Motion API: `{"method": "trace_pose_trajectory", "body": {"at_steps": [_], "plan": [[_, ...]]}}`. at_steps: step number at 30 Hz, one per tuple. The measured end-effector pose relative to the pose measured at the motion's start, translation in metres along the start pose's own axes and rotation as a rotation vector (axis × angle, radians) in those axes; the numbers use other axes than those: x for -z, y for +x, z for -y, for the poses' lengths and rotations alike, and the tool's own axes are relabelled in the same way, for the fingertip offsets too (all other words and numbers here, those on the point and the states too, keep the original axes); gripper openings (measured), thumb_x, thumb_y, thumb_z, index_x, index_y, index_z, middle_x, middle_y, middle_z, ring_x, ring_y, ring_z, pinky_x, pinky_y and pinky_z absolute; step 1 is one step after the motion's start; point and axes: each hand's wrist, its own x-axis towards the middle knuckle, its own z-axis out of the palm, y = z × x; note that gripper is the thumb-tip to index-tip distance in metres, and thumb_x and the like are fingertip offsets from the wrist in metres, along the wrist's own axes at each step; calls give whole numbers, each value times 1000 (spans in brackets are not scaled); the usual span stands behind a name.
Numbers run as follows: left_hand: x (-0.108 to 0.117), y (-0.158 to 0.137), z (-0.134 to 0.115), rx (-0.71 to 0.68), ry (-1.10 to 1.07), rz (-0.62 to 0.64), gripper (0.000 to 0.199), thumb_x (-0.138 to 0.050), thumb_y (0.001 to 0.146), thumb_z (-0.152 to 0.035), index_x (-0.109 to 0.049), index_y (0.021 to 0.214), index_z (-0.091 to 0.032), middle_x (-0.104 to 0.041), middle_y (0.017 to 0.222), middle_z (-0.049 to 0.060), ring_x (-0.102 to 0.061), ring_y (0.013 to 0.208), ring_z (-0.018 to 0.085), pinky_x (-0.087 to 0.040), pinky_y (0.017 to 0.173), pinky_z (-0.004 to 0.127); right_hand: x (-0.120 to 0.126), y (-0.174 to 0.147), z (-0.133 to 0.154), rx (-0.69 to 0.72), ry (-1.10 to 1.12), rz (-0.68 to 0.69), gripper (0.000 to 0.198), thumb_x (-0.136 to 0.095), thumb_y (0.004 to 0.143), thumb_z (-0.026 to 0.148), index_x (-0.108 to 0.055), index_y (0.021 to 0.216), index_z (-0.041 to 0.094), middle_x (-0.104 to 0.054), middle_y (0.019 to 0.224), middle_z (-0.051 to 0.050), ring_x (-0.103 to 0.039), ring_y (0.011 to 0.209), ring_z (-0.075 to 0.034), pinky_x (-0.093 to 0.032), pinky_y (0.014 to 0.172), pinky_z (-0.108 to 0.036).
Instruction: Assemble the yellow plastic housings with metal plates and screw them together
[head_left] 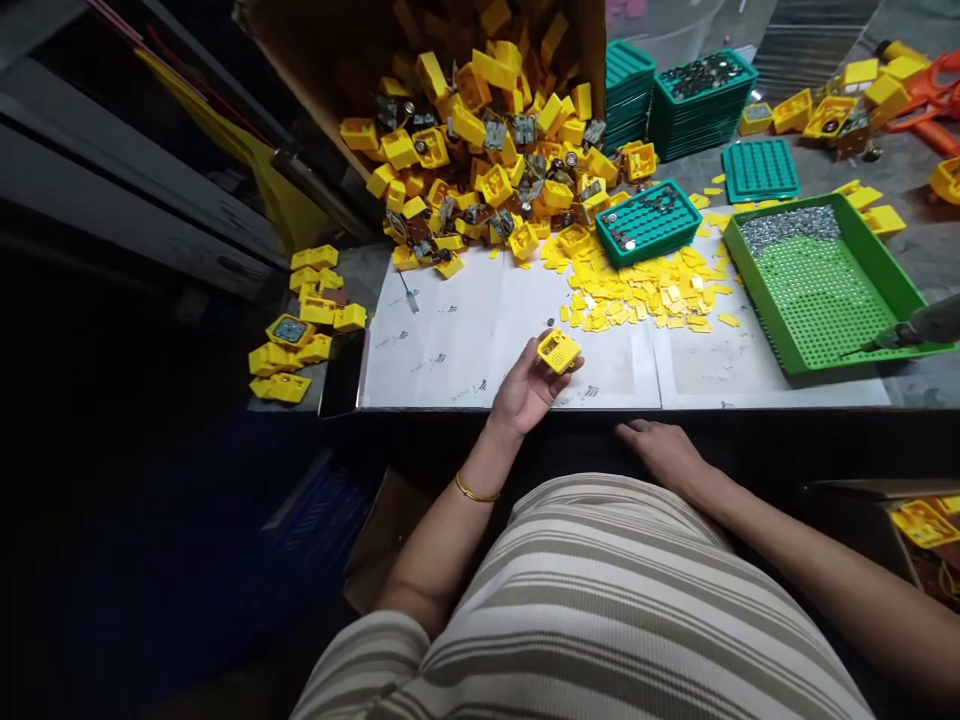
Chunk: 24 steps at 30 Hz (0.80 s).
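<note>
- Table (919,392): partly paper-covered; overfilled carton (322,50) behind.
- Green perforated tray (832,300): power driver (930,325) across its right end.
- Left hand (529,385): grasps a yellow casing (559,352) above the table's front; a steady, level hold should keep its compartment accessible.
- Right hand (664,452): by the edge; palm hidden, grip cannot be told.
- Loose yellow tabs (637,290): crowd the space beyond.

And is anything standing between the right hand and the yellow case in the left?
No loose object is visible there; only the table's front edge crosses the gap between the right hand and the yellow case that the left hand holds.
</note>
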Motion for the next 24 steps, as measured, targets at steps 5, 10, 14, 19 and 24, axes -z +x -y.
{"method": "trace_pose_trajectory", "body": {"at_steps": [5,10,14,19,24], "plan": [[-4,-4,6,58,-25,52,28,-44,96,-25,-65,111,-13,-72,101,11,-72,96,24,-59,67,23,15,-28,-9,133,497,-429,22,-46,97,24,-66,106,21,-67,100,-6,-67,86,-15,-53,75,-26],[-12,-6,10,74,-71,137,26,-48,93,-22,-66,110,-16,-72,108,9,-70,101,26,-59,75,28,56,-13,-6,77,882,-723,11,-65,87,25,-68,97,22,-70,82,-1,-66,70,-13,-53,66,-24],[-19,-1,9,85,-113,203,26,-49,91,-23,-66,110,-19,-71,113,8,-71,98,24,-59,75,29,89,7,2,196,927,-864,9,-66,86,18,-68,94,22,-69,94,-4,-65,90,-16,-52,83,-30],[-23,13,7,198,-78,147,28,-45,93,-26,-68,105,-16,-72,100,8,-71,76,17,-57,62,27,99,29,6,301,955,-796,11,-63,87,14,-65,96,20,-66,105,-8,-62,102,-19,-49,91,-37],[-27,17,3,169,4,95,29,-49,91,-27,-68,109,-15,-70,109,11,-69,94,21,-58,83,36,90,42,2,240,894,-795,11,-62,87,14,-65,95,20,-67,106,-8,-62,100,-19,-50,88,-36]]}}
